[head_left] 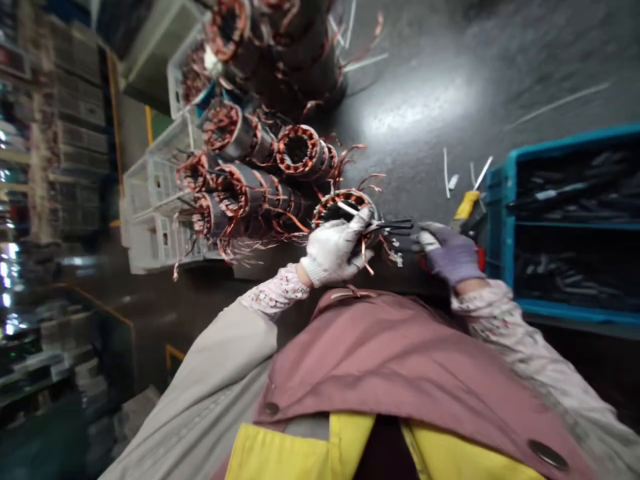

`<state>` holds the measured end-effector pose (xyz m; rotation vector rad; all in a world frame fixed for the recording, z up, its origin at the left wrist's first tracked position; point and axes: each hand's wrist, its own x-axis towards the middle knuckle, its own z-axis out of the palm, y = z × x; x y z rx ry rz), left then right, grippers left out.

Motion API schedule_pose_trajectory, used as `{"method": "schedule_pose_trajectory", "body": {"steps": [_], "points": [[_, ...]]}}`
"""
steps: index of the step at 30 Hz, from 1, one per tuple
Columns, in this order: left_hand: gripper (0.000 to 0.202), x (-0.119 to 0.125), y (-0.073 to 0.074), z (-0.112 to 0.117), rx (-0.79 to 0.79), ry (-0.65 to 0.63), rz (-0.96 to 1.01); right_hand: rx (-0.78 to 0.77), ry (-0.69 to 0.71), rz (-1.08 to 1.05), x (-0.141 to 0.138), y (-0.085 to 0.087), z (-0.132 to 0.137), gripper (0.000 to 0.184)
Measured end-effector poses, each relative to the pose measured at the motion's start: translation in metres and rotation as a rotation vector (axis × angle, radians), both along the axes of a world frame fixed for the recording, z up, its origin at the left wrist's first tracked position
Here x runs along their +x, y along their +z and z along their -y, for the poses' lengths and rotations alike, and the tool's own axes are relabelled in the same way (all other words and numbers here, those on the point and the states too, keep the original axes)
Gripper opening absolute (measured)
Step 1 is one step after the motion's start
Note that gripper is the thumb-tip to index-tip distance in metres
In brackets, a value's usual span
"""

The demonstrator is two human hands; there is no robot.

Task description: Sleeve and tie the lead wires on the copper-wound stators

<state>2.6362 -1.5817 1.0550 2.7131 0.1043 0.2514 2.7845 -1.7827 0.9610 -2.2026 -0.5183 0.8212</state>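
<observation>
A motor stator [344, 201] with copper windings stands at the table's front edge. My left hand [333, 250], in a white glove, is closed at its near rim, around lead wires with black sleeves [397, 225]. Loose copper ends [367, 257] hang below those fingers, and a white sleeve [349, 209] lies by the fingertips. To the right is my right hand [450, 253] in a purple glove, apart from the stator. Its fingers are curled over a red-handled tool [481, 259], mostly hidden beneath the glove.
Several wound stators [245, 190] lie stacked at the left beside clear plastic bins [160, 233]. At the right stands a blue divided crate [509, 220] with dark sleeve pieces. A yellow-handled tool [467, 205] lies near it; white tube pieces [447, 173] are scattered on the dark table [500, 80].
</observation>
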Motion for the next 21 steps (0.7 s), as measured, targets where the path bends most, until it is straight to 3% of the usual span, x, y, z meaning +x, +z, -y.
{"method": "schedule_pose_trajectory", "body": {"steps": [2, 4, 6, 9, 12, 14, 17, 21], "points": [[0.047, -0.007, 0.013, -0.014, -0.12, 0.007, 0.023, 0.011, -0.002, 0.21, 0.011, 0.03, 0.008, 0.03], [0.04, -0.012, 0.024, -0.036, -0.193, 0.172, 0.1, 0.099, 0.068, 0.445, 0.019, 0.066, 0.002, 0.032], [0.045, -0.007, 0.028, -0.061, -0.18, 0.302, 0.111, 0.213, 0.222, 0.629, 0.023, 0.097, -0.018, 0.033], [0.059, 0.025, 0.02, -0.086, -0.148, 0.19, -0.024, 0.258, 0.498, 0.742, 0.023, 0.122, -0.059, 0.035], [0.051, 0.059, 0.01, -0.091, -0.114, 0.066, -0.193, 0.193, 0.765, 0.722, 0.017, 0.121, -0.087, 0.033], [0.04, 0.065, 0.007, -0.087, -0.054, 0.018, -0.262, 0.18, 0.842, 0.702, 0.012, 0.114, -0.091, 0.032], [0.033, 0.048, 0.009, -0.083, -0.063, 0.005, -0.177, 0.216, 0.822, 0.707, 0.007, 0.104, -0.086, 0.033], [0.044, 0.025, 0.022, -0.087, -0.056, 0.136, -0.07, 0.223, 0.812, 0.716, 0.007, 0.104, -0.081, 0.033]]}}
